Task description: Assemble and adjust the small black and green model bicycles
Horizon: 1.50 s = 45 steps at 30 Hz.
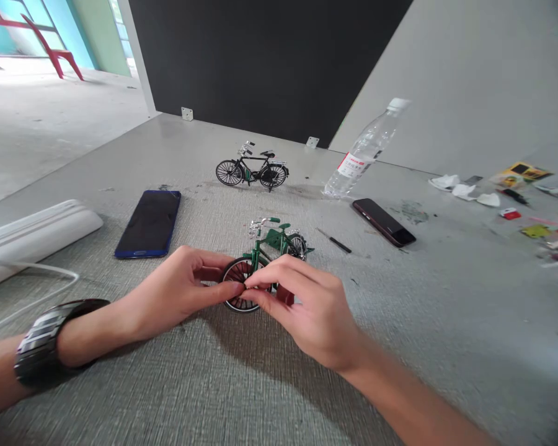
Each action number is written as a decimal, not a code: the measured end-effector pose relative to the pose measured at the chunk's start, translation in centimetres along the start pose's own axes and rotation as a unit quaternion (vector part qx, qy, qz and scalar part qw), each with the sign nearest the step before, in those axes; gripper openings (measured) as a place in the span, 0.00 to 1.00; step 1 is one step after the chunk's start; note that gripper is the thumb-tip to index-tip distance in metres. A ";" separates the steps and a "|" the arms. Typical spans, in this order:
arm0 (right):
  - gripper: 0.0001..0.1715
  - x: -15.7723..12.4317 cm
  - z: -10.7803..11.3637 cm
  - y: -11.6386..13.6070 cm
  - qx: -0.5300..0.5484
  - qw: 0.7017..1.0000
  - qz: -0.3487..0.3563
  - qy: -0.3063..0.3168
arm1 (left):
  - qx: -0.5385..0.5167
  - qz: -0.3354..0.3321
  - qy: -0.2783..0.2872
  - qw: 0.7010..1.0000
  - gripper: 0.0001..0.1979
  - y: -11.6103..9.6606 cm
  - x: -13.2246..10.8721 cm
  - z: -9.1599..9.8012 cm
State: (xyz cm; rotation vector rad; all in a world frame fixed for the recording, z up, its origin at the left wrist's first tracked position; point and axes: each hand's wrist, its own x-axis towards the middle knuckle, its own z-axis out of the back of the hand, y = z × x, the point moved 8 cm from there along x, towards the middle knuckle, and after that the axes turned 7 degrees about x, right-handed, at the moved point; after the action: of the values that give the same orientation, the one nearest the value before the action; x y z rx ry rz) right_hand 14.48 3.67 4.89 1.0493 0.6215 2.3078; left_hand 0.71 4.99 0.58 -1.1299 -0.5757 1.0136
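Note:
A green model bicycle (273, 240) stands on the table in front of me, its black front wheel (235, 271) turned toward my hands. My left hand (193, 282) grips that wheel, thumb at the hub and fingers behind the rim. From the other side my right hand (302, 297) pinches at the hub with thumb and forefinger; whatever is between those fingertips is too small to make out. Part of the frame and the lower wheel area are hidden behind my right hand. Further back stands a black model bicycle (260, 168).
A small screwdriver (337, 241) lies right of the green bicycle. Phones lie left (149, 223) and right (384, 222). A plastic bottle (365, 148) stands behind. A white device (37, 241) with a cable is at far left, and blurred small packets (534, 230) at far right.

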 end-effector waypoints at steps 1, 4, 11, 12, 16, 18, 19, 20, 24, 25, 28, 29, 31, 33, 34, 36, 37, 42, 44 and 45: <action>0.05 -0.1 0.0 0.0 0.002 1.000 0.001 0.007 | -0.002 0.001 0.001 1.000 0.12 0.1 0.0 0.0; 0.11 -0.2 -0.1 0.1 0.013 0.999 0.014 0.034 | -0.004 0.005 -0.003 1.000 0.12 0.2 0.0 0.1; 0.06 0.0 0.4 0.1 0.017 1.000 0.011 0.006 | -0.023 0.011 -0.003 1.000 0.12 0.2 0.0 0.2; 0.08 0.0 0.4 0.0 0.014 1.000 0.011 0.007 | -0.024 0.013 -0.003 1.000 0.12 0.3 0.0 0.2; 0.13 -0.2 0.1 0.1 0.007 1.000 0.019 0.018 | -0.010 0.009 -0.006 1.000 0.12 0.5 0.0 0.3; 0.10 -0.2 0.3 0.1 0.012 1.000 0.021 0.005 | -0.012 0.008 -0.006 1.000 0.13 0.5 0.0 0.3; 0.08 -0.2 0.4 0.1 0.015 1.000 0.023 -0.004 | -0.016 0.010 -0.005 1.000 0.13 0.6 -0.1 0.2; 0.07 -0.2 0.5 0.2 0.017 1.000 0.024 -0.009 | -0.020 0.011 -0.004 1.000 0.13 0.6 -0.1 0.2; 0.13 -0.2 0.2 0.2 0.003 1.000 0.022 0.007 | -0.014 0.013 -0.008 1.000 0.12 0.6 -0.1 0.3; 0.12 -0.2 0.2 0.1 0.000 1.000 0.021 0.007 | -0.013 0.012 -0.009 1.000 0.12 0.6 0.0 0.3; 0.07 -0.1 0.5 0.2 0.008 1.000 0.028 -0.010 | -0.025 0.011 -0.007 1.000 0.13 0.6 0.0 0.3; 0.06 -0.1 0.5 0.3 0.011 0.999 0.031 -0.012 | -0.029 0.011 -0.007 0.999 0.13 0.6 0.0 0.3; 0.10 -0.2 0.3 0.2 0.008 0.999 0.031 0.000 | -0.029 0.013 -0.007 0.999 0.13 0.6 0.0 0.3; 0.14 -0.2 0.1 0.1 -0.003 1.000 0.026 0.011 | -0.023 0.012 -0.008 1.000 0.12 0.5 0.0 0.3; 0.14 -0.2 0.1 0.1 -0.005 1.000 0.025 0.009 | -0.022 0.012 -0.008 1.000 0.12 0.5 0.0 0.2; 0.10 -0.2 0.4 0.1 0.001 1.000 0.027 -0.007 | -0.028 0.013 -0.008 1.000 0.13 0.6 0.1 0.2; 0.09 -0.2 0.5 0.2 0.007 0.999 0.029 -0.015 | -0.033 0.014 -0.008 0.999 0.13 0.6 0.0 0.2; 0.16 -0.4 0.0 0.1 -0.016 0.999 0.029 0.014 | -0.036 0.022 -0.008 0.999 0.12 0.7 -0.1 0.1; 0.14 -0.4 0.1 0.1 -0.019 0.999 0.026 0.007 | -0.034 0.023 -0.007 0.999 0.12 0.6 -0.1 0.1; 0.11 -0.4 0.3 0.1 -0.013 1.000 0.027 -0.002 | -0.035 0.023 -0.006 0.999 0.12 0.6 -0.1 0.1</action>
State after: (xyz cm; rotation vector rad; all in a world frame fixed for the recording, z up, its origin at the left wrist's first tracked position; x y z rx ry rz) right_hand 14.84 3.40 4.93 1.0700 0.5657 2.3538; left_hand 0.36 4.99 0.04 -1.2054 -0.6010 1.0472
